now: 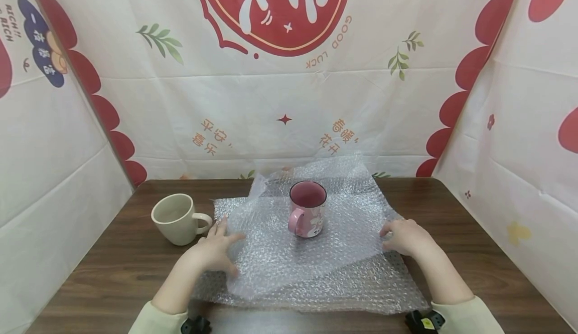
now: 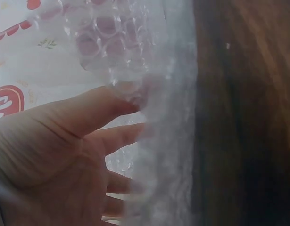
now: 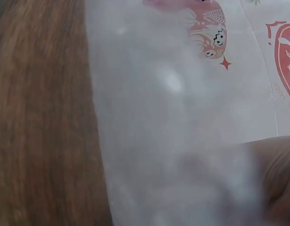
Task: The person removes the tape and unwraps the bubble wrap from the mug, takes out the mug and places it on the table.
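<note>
A pink mug (image 1: 308, 209) with a dark rim stands upright on layered sheets of bubble wrap (image 1: 271, 269), its handle toward the front left. My left hand (image 1: 215, 250) is at the left edge of the wrap with thumb and fingers spread. In the left wrist view its thumb (image 2: 107, 106) touches the wrap, which blurs the fingertips. At the wrap's right edge is my right hand (image 1: 406, 236), fingers bent inward over the sheet. Blurred wrap (image 3: 149, 117) covers much of that hand in the right wrist view, so its grip is unclear.
A pale green mug (image 1: 176, 219) stands on the wooden table (image 1: 108, 254), just left of the wrap, its handle close to my left fingers. Printed white cloth (image 1: 253, 98) hangs behind the table and along both sides. The wrap reaches the table's back edge.
</note>
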Available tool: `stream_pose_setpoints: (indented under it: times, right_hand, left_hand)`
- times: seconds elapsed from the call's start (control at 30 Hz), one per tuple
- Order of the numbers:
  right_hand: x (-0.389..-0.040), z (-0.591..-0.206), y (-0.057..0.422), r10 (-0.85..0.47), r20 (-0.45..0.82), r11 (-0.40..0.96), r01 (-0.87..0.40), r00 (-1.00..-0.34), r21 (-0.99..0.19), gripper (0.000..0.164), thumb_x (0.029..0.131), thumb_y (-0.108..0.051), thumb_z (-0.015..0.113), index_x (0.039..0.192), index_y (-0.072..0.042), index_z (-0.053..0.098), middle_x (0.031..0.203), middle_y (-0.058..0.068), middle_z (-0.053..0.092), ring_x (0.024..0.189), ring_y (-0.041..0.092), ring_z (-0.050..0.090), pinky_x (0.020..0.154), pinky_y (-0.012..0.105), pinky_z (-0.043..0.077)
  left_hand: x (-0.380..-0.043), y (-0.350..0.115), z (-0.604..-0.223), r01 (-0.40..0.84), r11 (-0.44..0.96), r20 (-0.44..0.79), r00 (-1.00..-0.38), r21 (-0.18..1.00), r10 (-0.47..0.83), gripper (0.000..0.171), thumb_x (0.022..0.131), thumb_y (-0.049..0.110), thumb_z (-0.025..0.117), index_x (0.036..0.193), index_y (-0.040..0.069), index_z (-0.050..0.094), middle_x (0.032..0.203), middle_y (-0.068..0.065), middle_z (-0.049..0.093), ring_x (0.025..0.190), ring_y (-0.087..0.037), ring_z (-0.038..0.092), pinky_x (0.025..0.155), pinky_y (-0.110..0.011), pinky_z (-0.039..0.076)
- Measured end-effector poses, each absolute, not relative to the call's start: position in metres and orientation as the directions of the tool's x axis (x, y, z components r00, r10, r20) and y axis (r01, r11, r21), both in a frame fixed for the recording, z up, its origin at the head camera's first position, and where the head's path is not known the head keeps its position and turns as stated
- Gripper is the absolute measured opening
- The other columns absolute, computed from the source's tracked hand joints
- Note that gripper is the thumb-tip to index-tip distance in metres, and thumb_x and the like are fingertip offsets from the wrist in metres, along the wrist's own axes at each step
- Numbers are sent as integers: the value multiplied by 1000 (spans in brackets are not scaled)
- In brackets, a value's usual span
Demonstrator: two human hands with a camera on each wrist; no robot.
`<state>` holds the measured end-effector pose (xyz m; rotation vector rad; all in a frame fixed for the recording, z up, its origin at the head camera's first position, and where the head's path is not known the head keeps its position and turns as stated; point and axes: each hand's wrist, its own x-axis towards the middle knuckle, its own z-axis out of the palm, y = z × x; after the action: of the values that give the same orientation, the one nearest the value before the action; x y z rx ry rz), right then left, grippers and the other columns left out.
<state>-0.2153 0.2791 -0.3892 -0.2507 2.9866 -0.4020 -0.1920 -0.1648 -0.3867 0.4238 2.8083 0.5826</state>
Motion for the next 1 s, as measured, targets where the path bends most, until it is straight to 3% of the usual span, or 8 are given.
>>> stream_pose_setpoints:
  times: [0.2,0.43,0.53,0.7,1.0]
  right_hand:
    - [-216,-392,279,-180,-65,950,-156,-981,-271,25,75,-18,79,96,-9,70,105,25,55,95,44,50,72,63,44]
    - [-219,-396,280,-198,-99,928,-154,-975,-338,33,75,-18,80,99,-2,63,108,24,57,88,35,58,68,52,50]
    - [-219,-399,280,-214,-99,913,-163,-972,-374,47,75,-17,80,111,5,59,113,27,57,98,42,57,77,55,49]
    - [-219,-401,281,-233,-101,895,-173,-967,-411,72,75,-17,81,132,10,46,131,36,45,122,54,38,92,66,36]
    - [-222,-403,286,-254,-111,901,-193,-961,-389,66,75,-25,81,129,3,54,130,36,46,120,55,40,88,68,38]
  left_hand:
    - [-196,-166,-390,211,895,-200,-930,394,308,102,63,29,89,146,2,36,147,-40,12,133,-58,12,99,-72,20]
    - [-199,-168,-392,140,902,-262,-929,409,263,114,63,33,88,147,-7,23,144,-46,6,131,-61,10,100,-70,21]
    - [-201,-170,-396,140,897,-267,-925,420,269,115,63,35,88,147,-7,23,145,-45,6,132,-61,9,99,-70,24]
    - [-206,-176,-401,142,892,-281,-917,430,282,116,62,40,88,148,-6,24,146,-43,7,132,-61,10,96,-71,27]
    - [-210,-180,-403,152,893,-279,-916,425,288,108,67,44,84,146,-6,30,146,-41,11,132,-59,10,96,-71,28]
